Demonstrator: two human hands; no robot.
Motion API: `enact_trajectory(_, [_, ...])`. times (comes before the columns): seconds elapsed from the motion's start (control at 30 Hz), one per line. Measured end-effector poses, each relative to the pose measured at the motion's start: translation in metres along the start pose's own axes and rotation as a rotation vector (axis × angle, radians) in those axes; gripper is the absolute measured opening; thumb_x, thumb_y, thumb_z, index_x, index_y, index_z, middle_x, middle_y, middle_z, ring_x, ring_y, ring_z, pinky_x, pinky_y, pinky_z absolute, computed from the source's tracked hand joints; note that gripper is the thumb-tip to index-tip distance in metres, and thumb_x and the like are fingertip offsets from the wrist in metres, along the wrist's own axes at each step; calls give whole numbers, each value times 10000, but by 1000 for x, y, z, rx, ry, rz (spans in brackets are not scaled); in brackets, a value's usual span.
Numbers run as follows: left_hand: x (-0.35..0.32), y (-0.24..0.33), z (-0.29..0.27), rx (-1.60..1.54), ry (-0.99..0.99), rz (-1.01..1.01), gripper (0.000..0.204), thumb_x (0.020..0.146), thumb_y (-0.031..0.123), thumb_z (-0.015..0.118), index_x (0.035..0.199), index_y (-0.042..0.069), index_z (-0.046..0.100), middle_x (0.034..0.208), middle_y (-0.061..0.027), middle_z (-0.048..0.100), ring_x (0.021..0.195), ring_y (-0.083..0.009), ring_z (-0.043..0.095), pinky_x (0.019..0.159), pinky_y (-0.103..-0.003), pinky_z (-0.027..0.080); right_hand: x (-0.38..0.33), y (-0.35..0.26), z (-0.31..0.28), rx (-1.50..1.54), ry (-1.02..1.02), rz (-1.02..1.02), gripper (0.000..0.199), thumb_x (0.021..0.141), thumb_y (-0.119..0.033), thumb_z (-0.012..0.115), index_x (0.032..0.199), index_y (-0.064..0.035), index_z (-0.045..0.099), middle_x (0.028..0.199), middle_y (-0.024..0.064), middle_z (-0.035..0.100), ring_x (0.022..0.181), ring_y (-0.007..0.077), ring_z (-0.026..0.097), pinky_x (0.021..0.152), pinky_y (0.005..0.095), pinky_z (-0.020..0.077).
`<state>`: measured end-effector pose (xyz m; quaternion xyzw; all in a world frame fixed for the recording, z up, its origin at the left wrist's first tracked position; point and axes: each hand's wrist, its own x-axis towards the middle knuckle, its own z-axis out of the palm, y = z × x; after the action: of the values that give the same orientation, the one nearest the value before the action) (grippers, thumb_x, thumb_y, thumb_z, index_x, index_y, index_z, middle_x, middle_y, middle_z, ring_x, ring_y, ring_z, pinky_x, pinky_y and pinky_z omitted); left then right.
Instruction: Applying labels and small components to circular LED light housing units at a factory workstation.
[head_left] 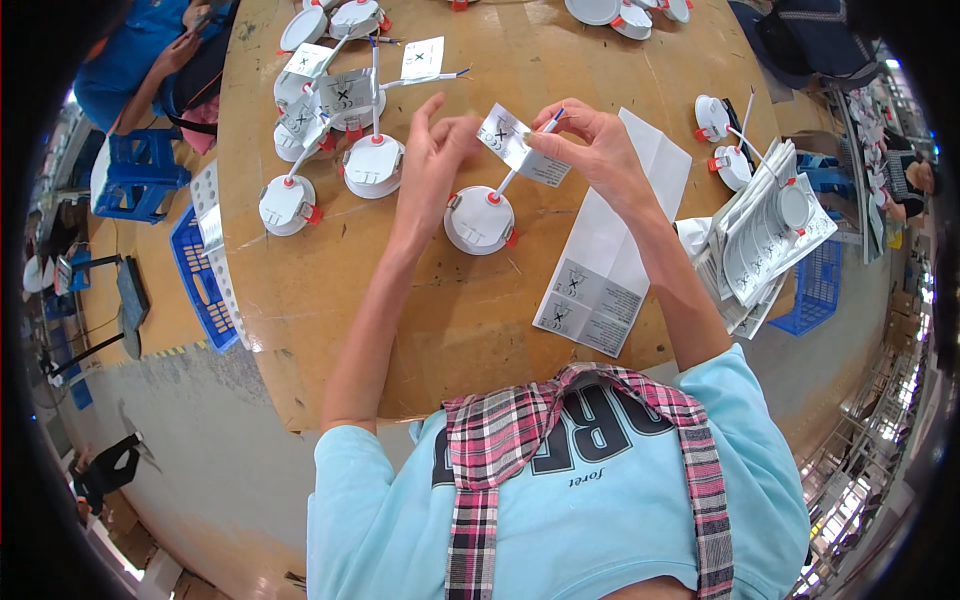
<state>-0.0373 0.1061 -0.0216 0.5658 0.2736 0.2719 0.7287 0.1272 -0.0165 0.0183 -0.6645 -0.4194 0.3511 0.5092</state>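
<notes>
A round white downlight [479, 221] with red-tipped spring clips lies on the table in front of me, its white cable standing up. A silver printed label [512, 140] is folded around the cable near its top. My right hand [595, 155] pinches the label and cable between thumb and fingers, close to the bare blue wire end. To the left of the label, my left hand [440, 150] is raised with its fingers apart, slightly blurred and holding nothing that I can see. A backing sheet [615, 235] with several silver labels at its near end lies under my right forearm.
Several downlights [374, 165] with labelled cables cluster at the left. More downlights [592, 10] sit at the far edge. On the right, a stack of label sheets [760, 240] lies beside two downlights. A blue crate [200, 275] stands left of the table; a person [130, 80] sits far left.
</notes>
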Motion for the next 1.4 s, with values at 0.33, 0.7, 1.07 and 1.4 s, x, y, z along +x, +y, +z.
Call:
enact_trajectory(0.33, [-13,3,2,-22,25,-158,612,926,167,565,1383,-80,240,1039,-156,624,927,-171,630,809,-289,516,-4,-5,-3,17,-16,-48,168,773,-192,730,796,-30,697,994,22,611,982,172,551,870,302,417])
enact_trajectory(0.7, [34,-8,11,-281,-685,-495,427,963,345,506,1238,18,512,990,-76,625,927,-119,610,765,-238,518,-11,-30,8,-23,-217,-207,117,747,-194,749,840,-131,717,1186,0,556,1185,223,388,1020,382,347])
enact_trajectory(1.07, [27,5,3,-159,-631,-391,223,853,196,686,1007,43,632,872,-9,641,807,-70,608,676,-223,504,-13,-20,0,-249,-141,-320,142,749,-188,746,836,-96,682,1200,18,545,1172,245,401,1009,393,350])
enact_trajectory(1.4, [19,11,-6,-160,-422,-264,189,860,233,677,934,59,660,858,8,651,776,-59,598,722,-221,472,-18,-12,2,-217,3,-273,123,771,-153,718,842,-75,653,1064,21,544,1104,207,455,969,348,359])
